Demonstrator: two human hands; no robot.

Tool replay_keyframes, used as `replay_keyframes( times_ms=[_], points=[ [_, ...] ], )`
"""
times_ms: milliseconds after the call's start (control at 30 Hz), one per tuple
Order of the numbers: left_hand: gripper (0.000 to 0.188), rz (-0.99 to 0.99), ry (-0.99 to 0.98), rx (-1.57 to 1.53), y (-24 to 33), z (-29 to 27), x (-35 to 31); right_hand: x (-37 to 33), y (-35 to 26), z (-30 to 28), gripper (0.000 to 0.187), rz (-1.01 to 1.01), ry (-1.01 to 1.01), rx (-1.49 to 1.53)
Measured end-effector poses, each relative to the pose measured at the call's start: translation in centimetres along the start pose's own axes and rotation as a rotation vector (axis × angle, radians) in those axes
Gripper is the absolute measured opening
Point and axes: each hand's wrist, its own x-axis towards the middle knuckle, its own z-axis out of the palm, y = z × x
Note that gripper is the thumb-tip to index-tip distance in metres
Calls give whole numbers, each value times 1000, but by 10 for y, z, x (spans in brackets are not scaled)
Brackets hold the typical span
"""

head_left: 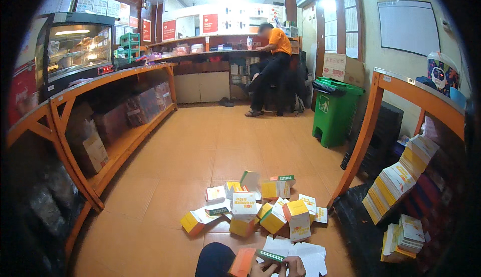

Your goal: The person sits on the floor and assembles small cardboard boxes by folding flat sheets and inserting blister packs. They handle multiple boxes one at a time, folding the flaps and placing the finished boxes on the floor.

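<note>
At the lower edge, my left hand (261, 269) and my right hand (295, 266) are closed on a small cardboard box (242, 261). It has an orange side and a green, white-dotted edge, and my fingers press along that edge. Its lower part is cut off by the frame. Just beyond my hands lie white unfolded carton sheets (311, 256) on the floor. Farther out is a loose heap of folded white, yellow and orange boxes (244, 204), some standing and others tipped over. My knee (215, 260) shows dark beside the held box.
Stacks of flat cartons (396, 184) lean under the orange table (361, 142) on the right. A green pedal bin (336, 111) stands behind it. Along the left runs a long orange bench (125, 152) carrying a lit glass food warmer (80, 46). A person in orange (275, 44) leans at the far counter.
</note>
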Motion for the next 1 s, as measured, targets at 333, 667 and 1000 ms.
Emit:
replay_keyframes(
  times_ms=[333, 667, 1000],
  points=[
    [22, 33, 75, 123, -16, -4, -2, -2, 3, -19, 28, -178, -29, 93],
    [11, 169, 53, 175, -70, 2, 0, -4, -14, -25, 14, 220, 175, 461],
    [23, -133, 31, -131, -11, -13, -22, -2, -17, -21, 19, 33, 82, 407]
  ],
)
